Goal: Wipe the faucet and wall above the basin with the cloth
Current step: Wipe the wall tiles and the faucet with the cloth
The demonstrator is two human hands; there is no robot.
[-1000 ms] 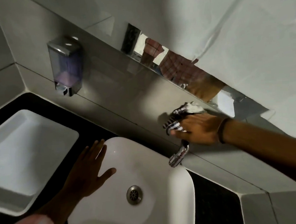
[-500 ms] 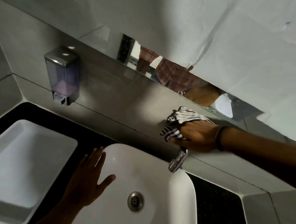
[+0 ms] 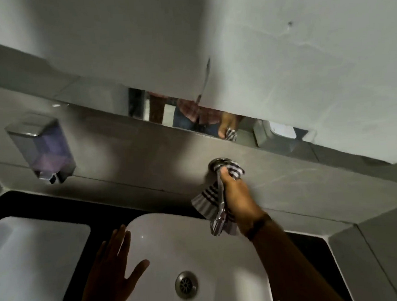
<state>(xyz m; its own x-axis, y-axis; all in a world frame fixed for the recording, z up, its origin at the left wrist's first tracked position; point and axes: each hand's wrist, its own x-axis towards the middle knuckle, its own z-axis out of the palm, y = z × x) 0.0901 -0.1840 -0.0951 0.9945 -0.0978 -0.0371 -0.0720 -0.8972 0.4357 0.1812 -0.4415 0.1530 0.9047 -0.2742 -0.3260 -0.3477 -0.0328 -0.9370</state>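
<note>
Right hand [image 3: 236, 194] gripping striped cloth [image 3: 207, 202] around wall-mounted faucet [image 3: 221, 209] above basin [image 3: 151, 232], left hand [image 3: 111, 267] resting open on rim; loose cloth end risking snagging or slipping off.

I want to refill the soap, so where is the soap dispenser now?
The soap dispenser hangs on the grey wall at the left of the head view, above the left basin.

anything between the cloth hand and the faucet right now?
Nothing visible. The right hand already has the striped cloth wrapped on the faucet by its wall flange. The left hand rests on the basin rim, clear.
</note>
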